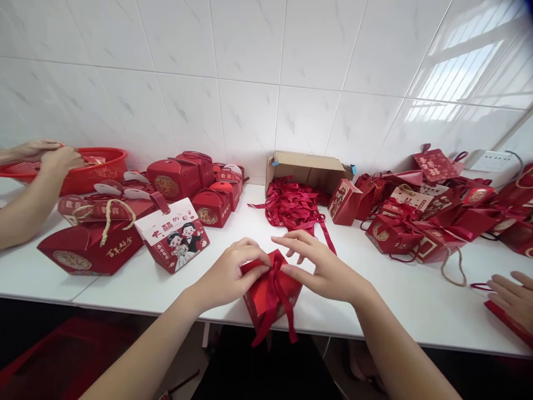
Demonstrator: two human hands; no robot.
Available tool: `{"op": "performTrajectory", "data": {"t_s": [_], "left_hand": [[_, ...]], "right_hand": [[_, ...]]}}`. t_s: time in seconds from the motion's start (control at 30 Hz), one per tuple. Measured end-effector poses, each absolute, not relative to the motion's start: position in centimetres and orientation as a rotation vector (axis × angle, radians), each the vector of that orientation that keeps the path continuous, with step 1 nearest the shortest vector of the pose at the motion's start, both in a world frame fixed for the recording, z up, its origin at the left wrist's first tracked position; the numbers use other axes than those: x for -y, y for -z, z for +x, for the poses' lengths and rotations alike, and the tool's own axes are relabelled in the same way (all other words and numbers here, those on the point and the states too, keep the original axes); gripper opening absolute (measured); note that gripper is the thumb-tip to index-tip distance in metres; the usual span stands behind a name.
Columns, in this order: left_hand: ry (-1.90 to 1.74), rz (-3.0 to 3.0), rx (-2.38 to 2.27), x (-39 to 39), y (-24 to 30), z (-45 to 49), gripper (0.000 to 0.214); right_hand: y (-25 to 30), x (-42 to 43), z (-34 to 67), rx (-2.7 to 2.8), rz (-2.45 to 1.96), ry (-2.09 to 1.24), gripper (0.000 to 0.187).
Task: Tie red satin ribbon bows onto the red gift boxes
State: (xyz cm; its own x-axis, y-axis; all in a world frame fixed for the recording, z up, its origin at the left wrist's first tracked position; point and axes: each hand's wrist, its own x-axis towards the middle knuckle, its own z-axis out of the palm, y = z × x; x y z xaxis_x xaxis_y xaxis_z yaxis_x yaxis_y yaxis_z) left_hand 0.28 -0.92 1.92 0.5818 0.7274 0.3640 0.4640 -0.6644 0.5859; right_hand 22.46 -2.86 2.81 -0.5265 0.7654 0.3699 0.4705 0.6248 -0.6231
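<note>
Generally, the room looks bright: behind the white table (pixel 395 305) rises a wall of pale marbled tiles (pixel 250 50), and at the upper right the tiles reflect a barred window.

At the near edge of this table, between the two hands, is one red gift box (pixel 254 303) with a dark red ribbon (pixel 272 294) tied on its top in a bow. The ribbon tails hang down over the side which faces the person. The left hand (pixel 229 272) is at the left of the bow, its thumb and bent forefinger close together at the knot; whether they pinch the ribbon, I cannot tell. The right hand (pixel 322 264) is open, with fingers spread above the back corner of the box and the thumb near the knot. Both hands cover some part of the box top.

Just beyond the right hand, a pile of loose ribbons (pixel 287 203) spills out from an open cardboard carton (pixel 308 161). To the left stand a box with a cartoon couple (pixel 179 241), a wide box with rope handle (pixel 87 247) and smaller red boxes (pixel 212 208). Farther left, a co-worker's hands (pixel 62 158) are over a red plastic basket (pixel 119 161). To the right, many boxes (pixel 395 233) are heaped closely together, and another person's hand (pixel 510 297) reaches in at the edge.
</note>
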Motion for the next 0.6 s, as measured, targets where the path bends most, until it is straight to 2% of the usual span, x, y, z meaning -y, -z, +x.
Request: {"op": "performTrajectory", "data": {"t_s": [0.2,0.3,0.47,0.6], "left_hand": [[-0.723,2.632,-0.958,0.7,-3.3,0.0,0.015],[-0.689,2.717,-0.979,0.6,-3.7,-0.3,0.014],[-0.666,2.766,-1.046,0.3,-3.5,-0.8,0.013],[-0.648,2.784,-1.128,-0.2,-3.1,-1.1,0.013]], "right_hand": [[-1.8,0.9,21.5,2.081,-0.911,-0.790,0.032],[-1.6,1.3,21.7,2.128,-0.862,-0.660,0.033],[-0.6,1.7,22.1,2.385,-0.729,-0.402,0.047],[0.1,1.9,21.9,2.468,-0.807,-0.457,0.039]]}}
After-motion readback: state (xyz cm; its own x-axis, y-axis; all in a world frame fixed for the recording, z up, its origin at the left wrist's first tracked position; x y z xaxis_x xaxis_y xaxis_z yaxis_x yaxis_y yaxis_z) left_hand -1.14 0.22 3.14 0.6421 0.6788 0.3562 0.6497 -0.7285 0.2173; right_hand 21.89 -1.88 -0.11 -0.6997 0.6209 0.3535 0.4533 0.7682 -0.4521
